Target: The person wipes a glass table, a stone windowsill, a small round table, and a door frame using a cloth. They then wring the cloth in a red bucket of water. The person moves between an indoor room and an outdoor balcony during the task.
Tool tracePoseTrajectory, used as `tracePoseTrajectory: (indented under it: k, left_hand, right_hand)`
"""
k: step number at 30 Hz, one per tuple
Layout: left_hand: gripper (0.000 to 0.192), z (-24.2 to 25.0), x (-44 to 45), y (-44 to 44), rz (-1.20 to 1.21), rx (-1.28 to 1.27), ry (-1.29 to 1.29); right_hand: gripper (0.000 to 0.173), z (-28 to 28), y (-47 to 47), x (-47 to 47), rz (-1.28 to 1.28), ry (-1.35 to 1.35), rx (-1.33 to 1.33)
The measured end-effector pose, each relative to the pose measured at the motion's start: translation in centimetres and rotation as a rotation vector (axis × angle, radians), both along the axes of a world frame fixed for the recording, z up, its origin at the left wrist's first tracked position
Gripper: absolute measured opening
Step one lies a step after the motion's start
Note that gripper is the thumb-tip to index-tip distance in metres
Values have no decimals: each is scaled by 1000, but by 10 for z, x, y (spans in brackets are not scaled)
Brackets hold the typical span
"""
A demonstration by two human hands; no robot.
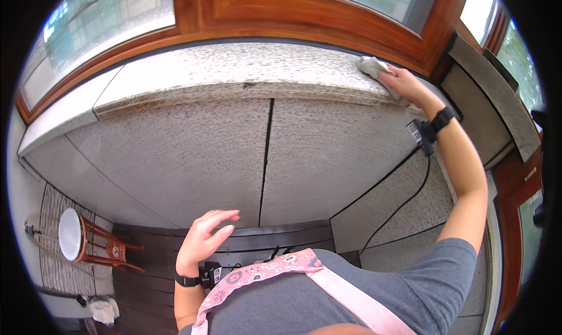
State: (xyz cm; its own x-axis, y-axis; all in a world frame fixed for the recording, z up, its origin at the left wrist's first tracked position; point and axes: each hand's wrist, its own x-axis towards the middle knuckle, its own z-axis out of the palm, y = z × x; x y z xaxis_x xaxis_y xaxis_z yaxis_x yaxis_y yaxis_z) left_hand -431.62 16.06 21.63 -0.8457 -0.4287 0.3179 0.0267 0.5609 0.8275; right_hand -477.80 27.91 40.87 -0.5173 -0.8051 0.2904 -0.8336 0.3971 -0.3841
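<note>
At the right end of the speckled stone window sill [228, 63], my right hand [404, 85] grips a crumpled grey-white cloth [372, 66]. The cloth lies on the sill close to the wooden window frame, and part of it hangs by the front edge below my fingers. My left hand [208, 236] is raised near my chest, in front of the stone-clad wall, its fingers apart and holding nothing. Both wrists wear black straps with small devices, and a black cable runs down from the right one.
Wood-framed windows [316, 19] rise behind the sill. A stone ledge [496, 89] curves along the right. At lower left a wooden stool with a round pale top [70, 234] stands on dark floorboards [145, 286], with a whitish crumpled bundle [104, 311] below it.
</note>
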Motion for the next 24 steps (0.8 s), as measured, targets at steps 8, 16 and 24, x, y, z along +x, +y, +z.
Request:
tracePoseTrajectory:
  k: [8, 16, 24]
  left_hand:
    - [29, -47, 98, 26, 345, 289, 16]
    - [29, -67, 138, 43, 409, 490, 83]
    - [30, -70, 191, 19, 445, 493, 79]
  right_hand:
    - [39, 27, -193, 125, 211, -71, 382]
    - [39, 33, -317, 304, 884, -167, 371]
    - [39, 21, -139, 148, 439, -230, 68]
